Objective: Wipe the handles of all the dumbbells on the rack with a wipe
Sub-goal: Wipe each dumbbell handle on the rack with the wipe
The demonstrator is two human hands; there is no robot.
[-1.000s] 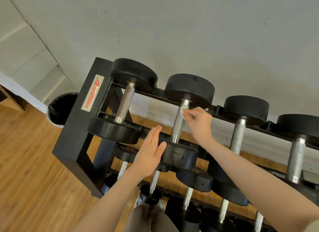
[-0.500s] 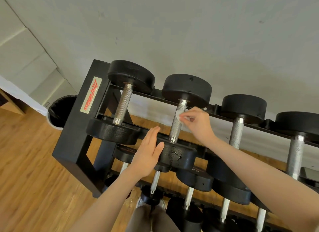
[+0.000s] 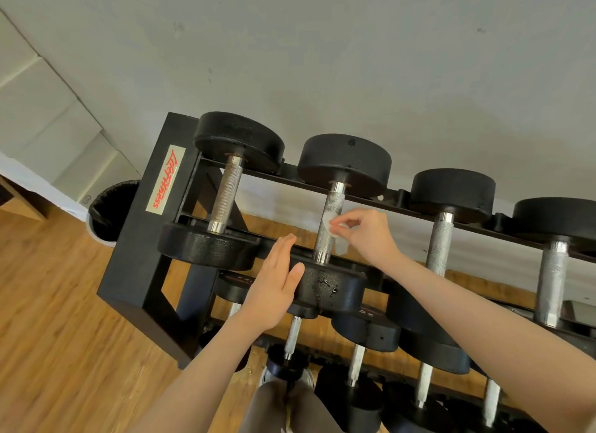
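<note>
Four dumbbells are seen along the top tier of the rack (image 3: 135, 265), more on the tiers below. Rack set against a pale wall (image 3: 354, 62), wood floor (image 3: 48, 320) and a dark bin (image 3: 109, 207) at left.

Second dumbbell from the left (image 3: 332, 278) is the one being worked. Its near head is braced by the left hand (image 3: 274, 287), fingers straight and together, palm laid flat against the head's left side; nothing is gripped.

The knurled handle (image 3: 332, 220) is being wiped by the right hand (image 3: 367, 236). The wipe (image 3: 335, 236), small, white and crumpled, is pinched between thumb and fingertips and pressed against the right side of the handle, about mid-length.

Change noted: a second ago the wipe was held at the far end of the handle, just under the far head; half a second ago it was slightly nearer; now it has been drawn down past the middle. Left hand has stayed put on the near head throughout. View has shifted only slightly.

Judgement: one downward stroke is under way, with the near third of this handle not yet covered. First dumbbell at left (image 3: 222, 200) cannot be told as wiped or not. Two handles at right (image 3: 440, 242) are untouched at present, lower tiers likewise pending.
</note>
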